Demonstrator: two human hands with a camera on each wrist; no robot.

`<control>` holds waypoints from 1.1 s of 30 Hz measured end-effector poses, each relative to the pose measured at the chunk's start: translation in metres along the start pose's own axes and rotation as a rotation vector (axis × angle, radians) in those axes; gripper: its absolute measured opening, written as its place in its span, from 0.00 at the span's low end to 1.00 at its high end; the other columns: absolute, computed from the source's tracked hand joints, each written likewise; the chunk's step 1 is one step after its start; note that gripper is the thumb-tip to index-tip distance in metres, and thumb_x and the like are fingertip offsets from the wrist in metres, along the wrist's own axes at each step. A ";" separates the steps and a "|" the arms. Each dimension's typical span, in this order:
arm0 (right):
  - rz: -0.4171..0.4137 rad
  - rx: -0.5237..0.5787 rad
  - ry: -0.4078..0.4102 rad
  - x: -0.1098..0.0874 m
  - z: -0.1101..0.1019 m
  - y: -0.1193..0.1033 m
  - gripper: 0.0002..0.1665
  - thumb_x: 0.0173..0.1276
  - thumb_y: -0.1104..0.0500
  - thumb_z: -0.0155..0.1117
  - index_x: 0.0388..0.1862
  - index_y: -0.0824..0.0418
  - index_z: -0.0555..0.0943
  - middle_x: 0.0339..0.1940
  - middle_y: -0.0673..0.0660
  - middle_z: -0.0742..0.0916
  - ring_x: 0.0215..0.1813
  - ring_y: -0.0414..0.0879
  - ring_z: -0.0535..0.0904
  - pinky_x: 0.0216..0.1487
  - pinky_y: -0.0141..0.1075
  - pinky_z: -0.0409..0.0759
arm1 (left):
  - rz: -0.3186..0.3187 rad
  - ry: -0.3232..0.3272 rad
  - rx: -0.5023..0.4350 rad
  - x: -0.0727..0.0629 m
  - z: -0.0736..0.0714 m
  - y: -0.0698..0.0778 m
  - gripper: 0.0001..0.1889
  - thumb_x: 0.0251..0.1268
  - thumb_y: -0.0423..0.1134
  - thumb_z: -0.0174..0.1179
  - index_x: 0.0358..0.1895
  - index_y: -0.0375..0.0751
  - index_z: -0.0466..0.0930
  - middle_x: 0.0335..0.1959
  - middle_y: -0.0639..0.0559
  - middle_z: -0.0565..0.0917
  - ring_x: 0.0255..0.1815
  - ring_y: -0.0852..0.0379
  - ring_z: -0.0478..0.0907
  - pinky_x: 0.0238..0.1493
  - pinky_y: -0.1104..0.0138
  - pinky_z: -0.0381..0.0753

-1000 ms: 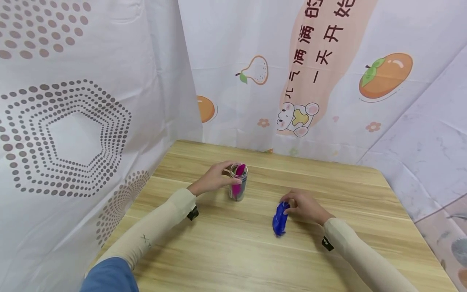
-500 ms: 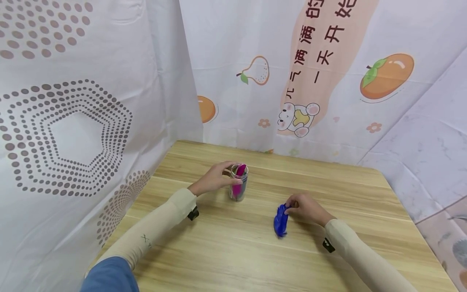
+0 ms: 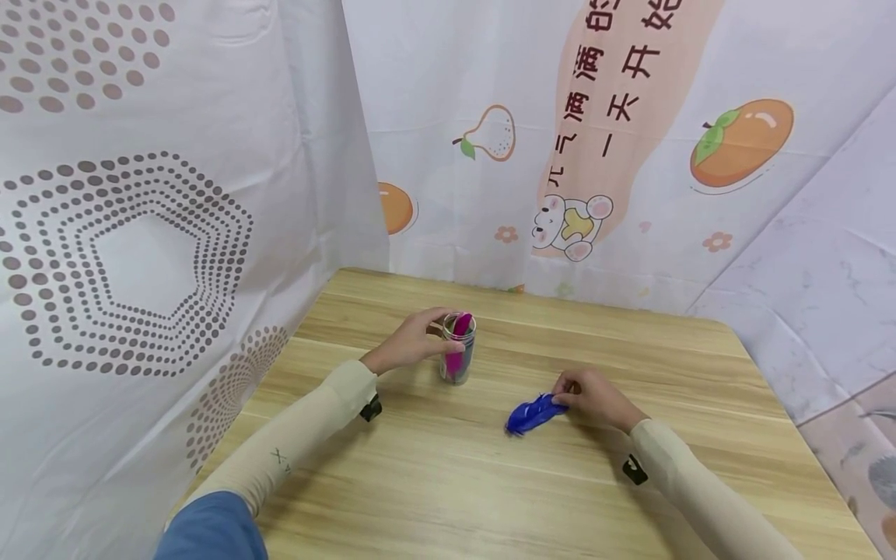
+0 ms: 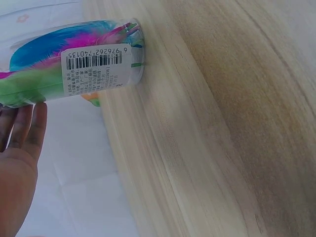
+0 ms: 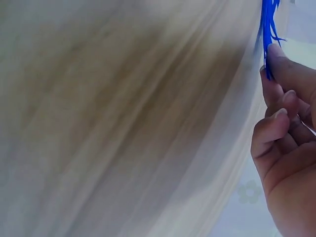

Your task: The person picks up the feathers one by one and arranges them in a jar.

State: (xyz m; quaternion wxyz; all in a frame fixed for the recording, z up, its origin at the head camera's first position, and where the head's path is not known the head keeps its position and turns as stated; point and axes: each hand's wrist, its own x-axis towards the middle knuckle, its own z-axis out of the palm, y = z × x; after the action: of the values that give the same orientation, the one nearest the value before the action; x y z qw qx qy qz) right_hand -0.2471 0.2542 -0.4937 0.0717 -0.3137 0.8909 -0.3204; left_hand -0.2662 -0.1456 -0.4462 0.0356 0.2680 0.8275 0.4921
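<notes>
My left hand holds a clear jar upright on the table, thumb at the near side and fingers behind. Feathers stand inside it, a magenta feather reaching up to the rim. In the left wrist view a white barcode label covers part of the jar, and blue and green feathers show through the wall. To the right of the jar, my right hand pinches one end of a blue feather between thumb and index finger. The feather's free end points left over the table.
The wooden table has its far edge against a printed white curtain. Another patterned curtain hangs along the left side. A pale marbled sheet is at the right.
The blue feather has swung from hanging downward to pointing left. My right hand has shifted slightly right, its pinch now at the feather's end. The left hand and jar stay put.
</notes>
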 end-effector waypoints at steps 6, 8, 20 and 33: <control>-0.038 -0.051 0.013 0.000 -0.003 0.001 0.06 0.69 0.62 0.72 0.44 0.60 0.89 0.33 0.45 0.87 0.33 0.36 0.78 0.34 0.32 0.78 | 0.000 0.002 0.005 0.000 0.001 0.000 0.31 0.64 0.55 0.72 0.68 0.53 0.76 0.55 0.59 0.83 0.56 0.56 0.79 0.64 0.58 0.77; -0.035 -0.065 0.015 0.000 -0.002 0.001 0.03 0.71 0.61 0.71 0.41 0.58 0.89 0.32 0.44 0.87 0.32 0.35 0.77 0.33 0.32 0.77 | 0.000 0.002 0.002 -0.001 0.001 0.000 0.31 0.64 0.55 0.72 0.68 0.53 0.76 0.55 0.59 0.83 0.56 0.56 0.79 0.64 0.58 0.77; 0.023 -0.028 0.085 -0.002 -0.004 -0.005 0.02 0.70 0.62 0.71 0.37 0.58 0.85 0.32 0.46 0.86 0.33 0.38 0.78 0.33 0.33 0.77 | 0.011 0.012 -0.009 0.000 0.001 -0.002 0.31 0.63 0.55 0.73 0.68 0.58 0.76 0.54 0.61 0.83 0.55 0.59 0.79 0.63 0.59 0.77; 0.017 -0.079 0.111 -0.002 -0.010 -0.005 0.04 0.72 0.61 0.70 0.41 0.58 0.89 0.35 0.47 0.88 0.30 0.36 0.74 0.30 0.33 0.75 | 0.013 0.006 -0.014 0.000 0.000 -0.001 0.31 0.63 0.56 0.73 0.68 0.56 0.76 0.54 0.60 0.83 0.55 0.57 0.79 0.63 0.58 0.77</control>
State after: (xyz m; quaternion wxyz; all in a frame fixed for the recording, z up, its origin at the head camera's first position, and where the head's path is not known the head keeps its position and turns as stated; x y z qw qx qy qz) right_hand -0.2460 0.2576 -0.4831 0.0124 -0.2905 0.9081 -0.3013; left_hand -0.2667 -0.1463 -0.4474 0.0318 0.2715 0.8223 0.4991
